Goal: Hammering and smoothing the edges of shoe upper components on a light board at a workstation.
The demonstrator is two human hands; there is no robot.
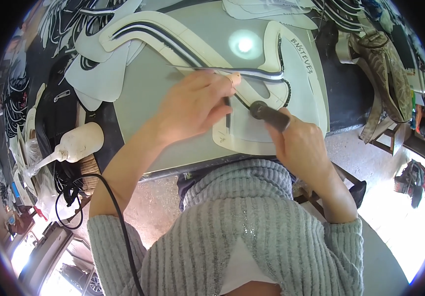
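Note:
A cream pattern board (pixel 165 42) with curved cut-outs lies on the grey work sheet, with black and white strips set along its slots. My left hand (pixel 195 103) bends over the middle of the board, its fingers closed on a thin black and white strip (pixel 259 74) that runs across to the right. Just right of it, my right hand (pixel 299 140) is wrapped round a dark hammer (pixel 271 116), whose rounded end rests over the board's lower curve. My left fingertips partly hide the strip.
A white squeeze bottle (pixel 80 142) lies at the left edge, near a black cable (pixel 109 190). White cut pieces (pixel 96 79) and bundled strips (pixel 57 29) are piled at far left. A brown patterned bag (pixel 382 74) sits at right, and more pale pieces (pixel 271 10) lie behind.

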